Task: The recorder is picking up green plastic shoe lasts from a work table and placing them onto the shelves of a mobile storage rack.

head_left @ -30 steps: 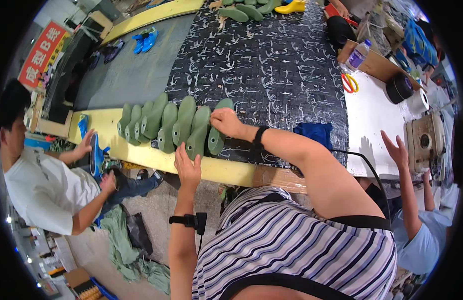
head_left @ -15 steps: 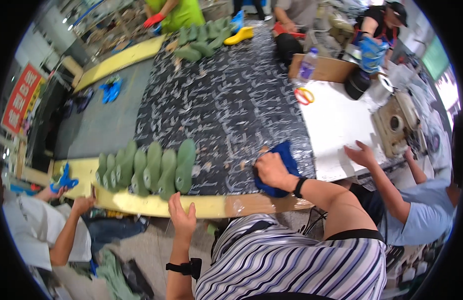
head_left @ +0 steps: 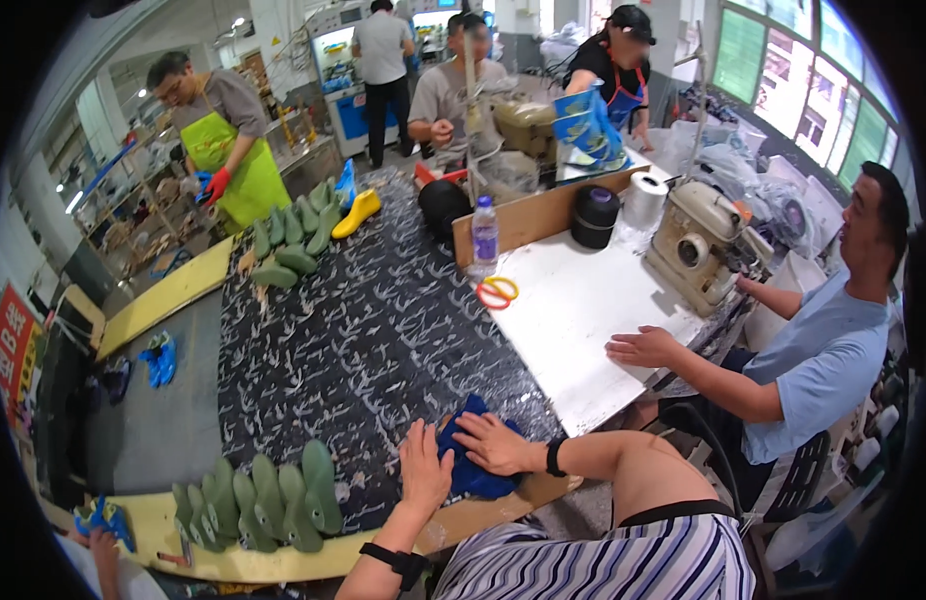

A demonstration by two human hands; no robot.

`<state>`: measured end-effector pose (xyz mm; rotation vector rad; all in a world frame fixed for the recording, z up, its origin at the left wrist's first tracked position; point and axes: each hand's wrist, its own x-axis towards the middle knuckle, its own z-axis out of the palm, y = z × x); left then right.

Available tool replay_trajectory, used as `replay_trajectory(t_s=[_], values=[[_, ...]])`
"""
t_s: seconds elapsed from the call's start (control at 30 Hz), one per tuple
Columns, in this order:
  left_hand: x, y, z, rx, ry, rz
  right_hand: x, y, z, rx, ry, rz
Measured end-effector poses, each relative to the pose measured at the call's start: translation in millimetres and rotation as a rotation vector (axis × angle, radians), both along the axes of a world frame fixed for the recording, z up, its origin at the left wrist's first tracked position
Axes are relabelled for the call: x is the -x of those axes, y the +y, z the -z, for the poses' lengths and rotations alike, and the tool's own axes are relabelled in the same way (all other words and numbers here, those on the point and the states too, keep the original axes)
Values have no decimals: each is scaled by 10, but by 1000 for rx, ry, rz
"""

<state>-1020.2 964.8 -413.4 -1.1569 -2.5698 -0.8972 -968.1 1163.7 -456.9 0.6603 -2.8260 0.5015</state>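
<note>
A crumpled dark blue cloth (head_left: 473,480) lies near the front edge of the table, on the black patterned covering (head_left: 353,360). My right hand (head_left: 495,444) rests on top of it, palm down, with fingers spread and stretched out. Just left of the cloth is my left hand (head_left: 425,465), fingers extended and holding nothing. Its fingertips come close to the cloth; whether they touch it I cannot tell. Left of my hands, several green shoe lasts (head_left: 266,500) stand in a row along the yellow table edge (head_left: 343,552).
More green lasts (head_left: 295,256) and a yellow one (head_left: 357,214) sit at the far end. On the right, a white tabletop (head_left: 563,330) holds scissors (head_left: 497,293), a bottle (head_left: 485,235), thread cones (head_left: 594,217) and a sewing machine (head_left: 695,245). A seated co-worker (head_left: 813,340) reaches a hand toward it.
The view has tilted up and turned right. My left hand has come over the table beside the cloth. My right hand's curled fingers have opened out flat on the cloth.
</note>
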Motion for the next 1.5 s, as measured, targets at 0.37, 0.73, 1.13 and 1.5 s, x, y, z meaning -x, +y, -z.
replay_trajectory(t_s=[0.37,0.73,1.13,1.5], values=[[-214,312,562,298,-83,290,214,110,482,721,-150,179],[-332,-611,420,632,-130,307,177,82,389,487,3,129],[-1090,-1781,317,133,-243,-405,150,18,279,404,-38,138],[-1435,-1847,222,35,-320,-480,117,-14,206,327,-33,158]])
